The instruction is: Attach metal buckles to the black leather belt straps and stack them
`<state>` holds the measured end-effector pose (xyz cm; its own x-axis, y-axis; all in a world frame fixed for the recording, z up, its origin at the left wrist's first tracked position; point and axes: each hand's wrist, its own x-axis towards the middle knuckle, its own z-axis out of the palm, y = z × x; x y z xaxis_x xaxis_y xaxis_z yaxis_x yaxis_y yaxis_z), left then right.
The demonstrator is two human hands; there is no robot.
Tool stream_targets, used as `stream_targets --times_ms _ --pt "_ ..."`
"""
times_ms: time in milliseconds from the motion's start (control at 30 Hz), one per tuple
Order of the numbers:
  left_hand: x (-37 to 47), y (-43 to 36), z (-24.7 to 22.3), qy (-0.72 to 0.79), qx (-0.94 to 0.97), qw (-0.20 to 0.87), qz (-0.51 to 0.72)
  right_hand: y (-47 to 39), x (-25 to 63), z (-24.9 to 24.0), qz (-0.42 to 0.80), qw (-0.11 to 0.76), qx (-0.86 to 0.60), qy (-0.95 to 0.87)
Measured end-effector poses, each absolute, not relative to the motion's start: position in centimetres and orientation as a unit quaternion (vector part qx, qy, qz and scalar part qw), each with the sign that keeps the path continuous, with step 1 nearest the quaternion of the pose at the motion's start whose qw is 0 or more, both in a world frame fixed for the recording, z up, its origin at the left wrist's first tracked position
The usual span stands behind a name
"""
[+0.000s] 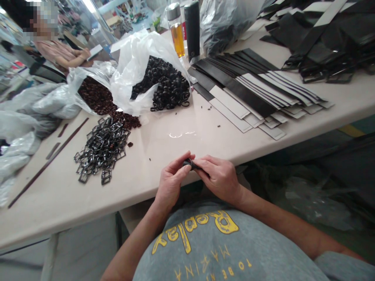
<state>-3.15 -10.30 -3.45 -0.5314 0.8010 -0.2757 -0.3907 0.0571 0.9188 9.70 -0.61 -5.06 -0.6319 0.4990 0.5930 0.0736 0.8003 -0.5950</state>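
At the table's front edge my left hand (172, 176) and my right hand (220, 176) meet, the fingers of both closed on a small black loop-like piece (188, 162). Fingers hide much of this piece, so its full shape cannot be made out. To the left of my hands lies a pile of dark metal buckles (102, 146). Beyond them, a white plastic bag (129, 50) spills black loops (171, 86) onto the table.
Black and white strips (249, 89) lie stacked at the right on the pale table (164, 144). A bag of brown loops (95, 95) sits behind the buckles. A bottle (175, 33) and a black flask (192, 31) stand at the back. Another person (58, 52) is at far left.
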Motion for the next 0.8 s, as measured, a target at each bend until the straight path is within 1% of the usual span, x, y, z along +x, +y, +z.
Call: stream_targets --times_ms 200,400,467,600,667,800 --pt "-3.2 -10.3 -3.2 0.496 0.166 0.527 0.670 -0.8 10.0 -4.7 0.254 0.410 -0.146 -0.864" --pt "-3.7 -10.5 -3.0 0.519 0.197 0.530 0.641 -0.8 9.9 -4.5 0.251 0.409 -0.147 -0.865" --pt "-4.0 -10.6 -2.9 0.553 0.218 0.509 0.622 -0.7 9.8 -4.4 0.228 0.410 -0.151 -0.870" --pt "-4.6 -10.9 -2.9 0.628 0.269 0.416 0.600 -0.4 9.7 -4.3 0.191 0.424 -0.136 -0.875" --pt "-4.9 -11.0 -2.9 0.635 0.275 0.406 0.597 -0.4 9.7 -4.4 0.217 0.419 -0.132 -0.872" --pt "-5.4 -11.2 -2.9 0.644 0.274 0.386 0.601 -0.6 9.8 -4.7 0.333 0.379 -0.158 -0.849"
